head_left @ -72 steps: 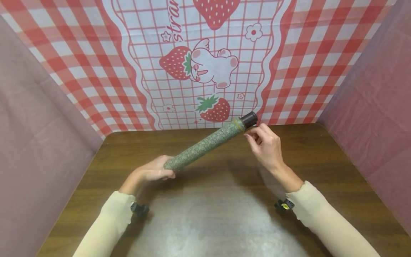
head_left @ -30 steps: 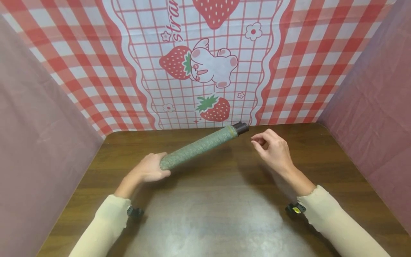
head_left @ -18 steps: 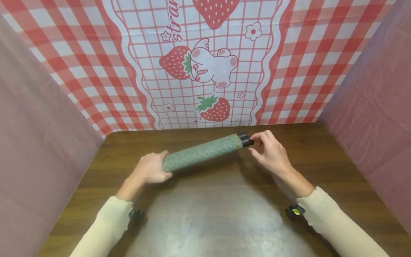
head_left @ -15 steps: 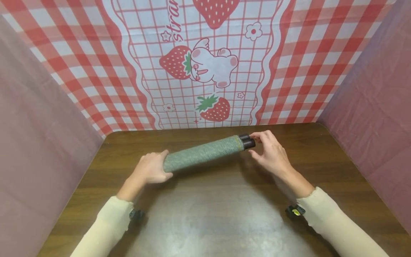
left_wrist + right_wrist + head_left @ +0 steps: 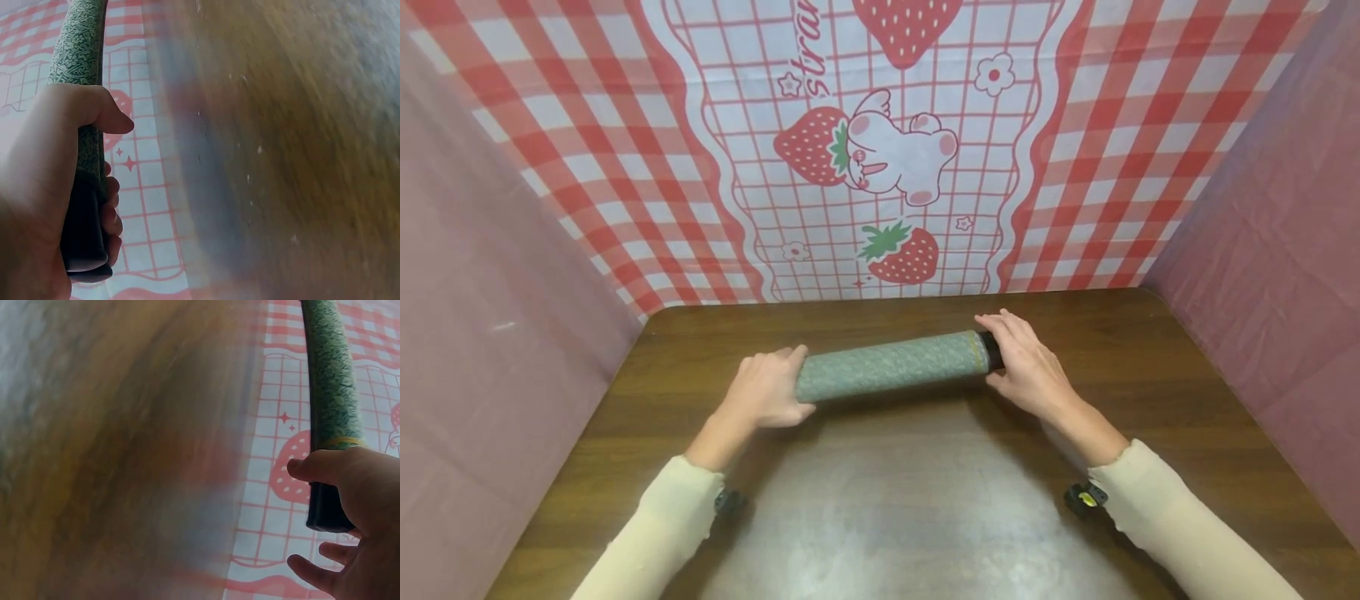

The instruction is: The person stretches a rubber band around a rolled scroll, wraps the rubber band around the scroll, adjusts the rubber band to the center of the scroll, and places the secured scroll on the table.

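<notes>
A rolled-up scroll point(image 5: 891, 365) in green patterned cloth, with dark rod ends, is held up nearly level over the table. My left hand point(image 5: 767, 387) grips its left end; in the left wrist view the thumb crosses the cloth and the fingers curl behind the two dark rod ends point(image 5: 84, 231). My right hand point(image 5: 1030, 367) holds the other end, thumb below and fingers above. In the right wrist view the thumb lies across the dark rod end point(image 5: 328, 509) beside a yellow band, while the lower fingers stick out loosely.
The brown wooden table point(image 5: 880, 500) spreads below both hands. Behind it hangs a strawberry-print checked cloth point(image 5: 955, 108), with pink curtains point(image 5: 1270, 250) on either side. Small dark cameras point(image 5: 1084, 498) are strapped at both wrists.
The scroll has swung from a steep slant to nearly level and shifted slightly right. My right hand came off its end, then closed around it again; the left kept its grip.
</notes>
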The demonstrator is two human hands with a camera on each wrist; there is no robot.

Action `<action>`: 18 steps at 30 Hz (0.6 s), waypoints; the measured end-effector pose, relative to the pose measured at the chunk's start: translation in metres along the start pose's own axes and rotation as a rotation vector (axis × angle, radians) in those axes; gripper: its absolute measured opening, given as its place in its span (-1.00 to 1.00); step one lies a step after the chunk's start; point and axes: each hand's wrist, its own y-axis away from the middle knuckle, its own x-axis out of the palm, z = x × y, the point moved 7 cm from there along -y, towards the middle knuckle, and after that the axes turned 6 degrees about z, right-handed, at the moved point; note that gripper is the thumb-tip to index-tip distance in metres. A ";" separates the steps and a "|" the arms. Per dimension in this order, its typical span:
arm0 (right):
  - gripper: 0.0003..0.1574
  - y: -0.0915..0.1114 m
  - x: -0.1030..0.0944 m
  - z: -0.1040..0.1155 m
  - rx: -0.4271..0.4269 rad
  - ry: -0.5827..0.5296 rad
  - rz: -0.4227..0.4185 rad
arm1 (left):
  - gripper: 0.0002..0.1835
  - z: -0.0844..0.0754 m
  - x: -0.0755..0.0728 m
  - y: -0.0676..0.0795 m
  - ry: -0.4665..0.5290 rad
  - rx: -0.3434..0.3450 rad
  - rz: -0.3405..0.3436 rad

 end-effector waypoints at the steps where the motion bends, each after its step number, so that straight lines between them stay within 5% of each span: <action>1: 0.16 0.000 0.001 -0.001 -0.003 0.010 0.004 | -0.12 -0.003 -0.001 -0.001 -0.009 0.012 -0.012; 8: 0.23 -0.001 0.003 -0.005 -0.039 0.098 -0.010 | -0.12 -0.018 -0.005 -0.007 -0.057 0.074 -0.086; 18: -0.13 -0.001 0.000 -0.019 0.032 0.143 0.067 | -0.21 -0.027 -0.004 -0.013 -0.101 0.117 -0.136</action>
